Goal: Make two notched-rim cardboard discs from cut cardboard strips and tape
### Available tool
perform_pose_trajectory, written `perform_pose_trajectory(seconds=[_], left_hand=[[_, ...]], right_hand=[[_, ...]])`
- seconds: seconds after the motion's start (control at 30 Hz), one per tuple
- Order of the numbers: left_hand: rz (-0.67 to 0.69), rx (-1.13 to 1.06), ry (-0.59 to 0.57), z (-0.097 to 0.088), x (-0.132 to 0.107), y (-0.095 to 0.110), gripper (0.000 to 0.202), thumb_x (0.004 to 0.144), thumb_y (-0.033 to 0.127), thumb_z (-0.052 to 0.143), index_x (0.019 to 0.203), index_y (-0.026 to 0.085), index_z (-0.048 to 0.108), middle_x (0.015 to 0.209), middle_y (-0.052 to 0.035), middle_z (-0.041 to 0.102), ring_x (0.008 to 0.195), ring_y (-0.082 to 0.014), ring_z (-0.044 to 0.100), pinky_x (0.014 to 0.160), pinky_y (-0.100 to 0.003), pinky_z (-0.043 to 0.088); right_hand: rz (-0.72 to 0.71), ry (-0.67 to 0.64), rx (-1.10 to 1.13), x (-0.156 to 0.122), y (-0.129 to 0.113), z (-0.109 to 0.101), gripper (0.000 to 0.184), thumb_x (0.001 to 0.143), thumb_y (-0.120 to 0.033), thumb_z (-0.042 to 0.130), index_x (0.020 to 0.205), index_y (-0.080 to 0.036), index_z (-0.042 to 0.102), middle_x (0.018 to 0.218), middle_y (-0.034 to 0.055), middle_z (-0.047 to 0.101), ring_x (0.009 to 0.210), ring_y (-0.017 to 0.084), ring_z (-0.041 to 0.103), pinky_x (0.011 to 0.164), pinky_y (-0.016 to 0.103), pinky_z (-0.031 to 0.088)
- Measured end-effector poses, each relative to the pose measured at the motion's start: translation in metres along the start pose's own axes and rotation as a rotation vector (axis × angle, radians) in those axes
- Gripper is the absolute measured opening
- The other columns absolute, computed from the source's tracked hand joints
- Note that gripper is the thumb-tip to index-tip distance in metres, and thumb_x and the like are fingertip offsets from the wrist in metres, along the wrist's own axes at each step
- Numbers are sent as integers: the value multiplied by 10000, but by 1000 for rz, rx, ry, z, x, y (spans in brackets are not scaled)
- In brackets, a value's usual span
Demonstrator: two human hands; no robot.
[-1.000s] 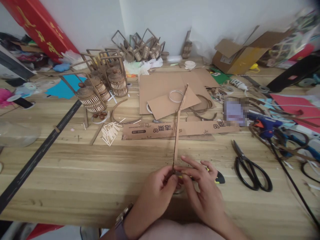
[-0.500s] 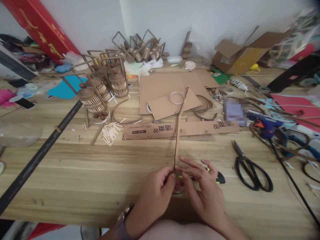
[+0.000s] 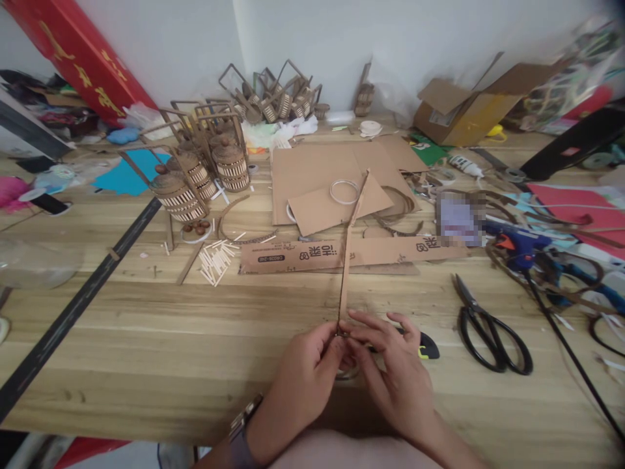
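A long thin cardboard strip (image 3: 349, 247) stands on edge and runs away from me across the wooden table (image 3: 146, 339). My left hand (image 3: 305, 378) pinches its near end with thumb and fingers closed. My right hand (image 3: 390, 371) meets it there, fingertips pressed on the same end of the strip. Under both hands lies a small clear ring or roll (image 3: 347, 372), mostly hidden. A black and yellow utility knife (image 3: 426, 346) lies just behind my right hand.
Black scissors (image 3: 491, 329) lie to the right, with a blue glue gun (image 3: 520, 247) and its cord beyond. Cardboard sheets (image 3: 317, 176), a printed cardboard strip (image 3: 293, 255), small sticks (image 3: 215, 257), woven cardboard lanterns (image 3: 195, 172) and a black ruler (image 3: 83, 299) lie ahead and left.
Both hands have stayed on the strip's near end, with the fingers shifting slightly. The strip has kept its position.
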State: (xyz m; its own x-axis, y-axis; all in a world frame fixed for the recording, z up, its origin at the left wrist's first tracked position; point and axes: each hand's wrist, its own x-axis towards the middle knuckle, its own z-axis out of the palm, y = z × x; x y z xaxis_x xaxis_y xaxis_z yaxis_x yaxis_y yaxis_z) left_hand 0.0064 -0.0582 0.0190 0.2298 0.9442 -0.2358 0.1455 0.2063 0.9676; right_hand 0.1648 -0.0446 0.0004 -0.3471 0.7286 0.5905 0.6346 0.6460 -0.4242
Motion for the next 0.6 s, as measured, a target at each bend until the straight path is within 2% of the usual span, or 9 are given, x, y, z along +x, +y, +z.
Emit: perform_pose_trajectory(seconds=[0.2,0.3,0.43,0.6], left_hand=[[-28,-90,-37,0,-2,1,323,965,345,454,1097,161,684,862,-65,742,773,-189,682,714,-271,516],[-39,-114,-36,-1,-2,-2,324,952,375,478,1083,158,679,891,-72,737,784,-194,674,727,-284,519],[-65,-72,-9,-2,-3,-3,327,940,406,483,959,146,681,839,-80,722,743,-200,658,691,-287,507],[3,3,17,-4,-4,2,306,955,372,448,880,164,659,782,-55,698,727,-185,640,673,-261,464]], right_hand=[[127,90,46,4,1,0,71,958,-205,502,931,-270,509,893,0,782,901,214,733,928,427,401],[125,90,85,4,1,1,74,960,-198,503,945,-270,513,861,-16,778,916,213,734,943,430,396],[97,57,100,4,2,-1,66,970,-217,507,999,-266,540,906,2,776,941,211,730,946,434,408],[44,26,56,7,1,-5,148,961,-302,550,1100,-266,584,990,39,769,941,230,726,893,453,476]])
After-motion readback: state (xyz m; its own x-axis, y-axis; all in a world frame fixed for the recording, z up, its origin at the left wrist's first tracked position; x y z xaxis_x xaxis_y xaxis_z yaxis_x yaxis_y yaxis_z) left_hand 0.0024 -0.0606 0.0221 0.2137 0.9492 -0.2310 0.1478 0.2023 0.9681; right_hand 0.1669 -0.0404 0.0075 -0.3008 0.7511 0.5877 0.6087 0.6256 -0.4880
